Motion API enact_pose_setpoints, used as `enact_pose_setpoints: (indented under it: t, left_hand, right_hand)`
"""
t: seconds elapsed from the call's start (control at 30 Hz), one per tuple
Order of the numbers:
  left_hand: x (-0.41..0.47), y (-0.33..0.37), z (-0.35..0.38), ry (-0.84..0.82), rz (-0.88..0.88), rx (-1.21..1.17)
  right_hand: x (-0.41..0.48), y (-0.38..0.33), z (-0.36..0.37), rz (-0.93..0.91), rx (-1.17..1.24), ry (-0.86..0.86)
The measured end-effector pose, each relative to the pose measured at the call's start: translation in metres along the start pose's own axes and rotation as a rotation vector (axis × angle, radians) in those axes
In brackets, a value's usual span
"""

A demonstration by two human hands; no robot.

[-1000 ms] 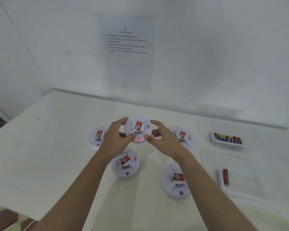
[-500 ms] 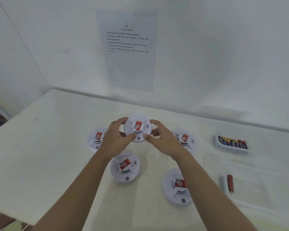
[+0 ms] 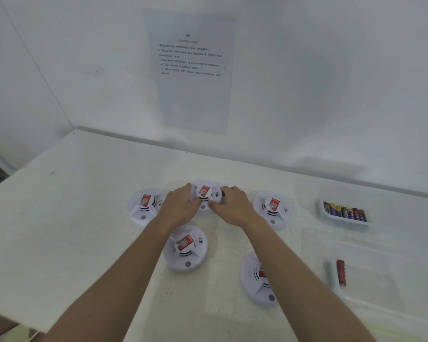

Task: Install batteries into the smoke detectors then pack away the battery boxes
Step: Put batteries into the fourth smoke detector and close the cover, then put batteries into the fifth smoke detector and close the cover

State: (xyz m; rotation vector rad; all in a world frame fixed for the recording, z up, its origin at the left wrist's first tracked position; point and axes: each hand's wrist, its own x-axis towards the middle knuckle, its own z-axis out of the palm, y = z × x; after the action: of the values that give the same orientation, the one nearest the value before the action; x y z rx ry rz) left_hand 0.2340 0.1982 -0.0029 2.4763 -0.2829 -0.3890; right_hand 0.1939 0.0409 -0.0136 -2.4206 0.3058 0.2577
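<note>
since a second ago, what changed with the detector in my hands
The left hand and right hand lowered the middle detector down among the others, still gripping it; its red light has gone out. The other four detectors, battery tray and lone red battery stayed put.

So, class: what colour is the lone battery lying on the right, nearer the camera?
The lone battery is red; the head view shows it best.

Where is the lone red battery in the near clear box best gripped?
Probably pinch the red battery across its middle from above: it lies flat beside the left wall of the clear box, so only its top and right side are free.
</note>
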Motion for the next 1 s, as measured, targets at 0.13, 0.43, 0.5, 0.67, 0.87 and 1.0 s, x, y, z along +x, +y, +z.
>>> enact_pose_setpoints:
  t: [0.13,0.43,0.5,0.67,0.87,1.0]
  left_hand:
    - [0.0,-0.01,-0.002,0.031,0.021,-0.008]
    - [-0.053,-0.041,-0.04,0.476,0.033,-0.3]
    - [-0.069,-0.064,-0.043,0.541,0.019,-0.305]
    - [-0.087,-0.135,-0.043,0.528,-0.039,0.035]
    - [-0.088,-0.189,-0.045,0.351,-0.085,0.332]
    - [-0.09,-0.192,-0.045,0.365,-0.076,0.351]
  right_hand:
    - [-0.001,-0.004,0.0,0.007,-0.013,-0.007]
    - [-0.028,-0.053,0.007,-0.23,0.069,0.059]
    - [-0.032,-0.065,0.017,-0.291,0.092,0.044]
    - [-0.032,-0.09,0.049,-0.344,0.039,-0.05]
    - [-0.015,-0.113,0.087,-0.326,-0.265,-0.161]
    - [-0.006,-0.121,0.103,-0.279,-0.344,-0.1]
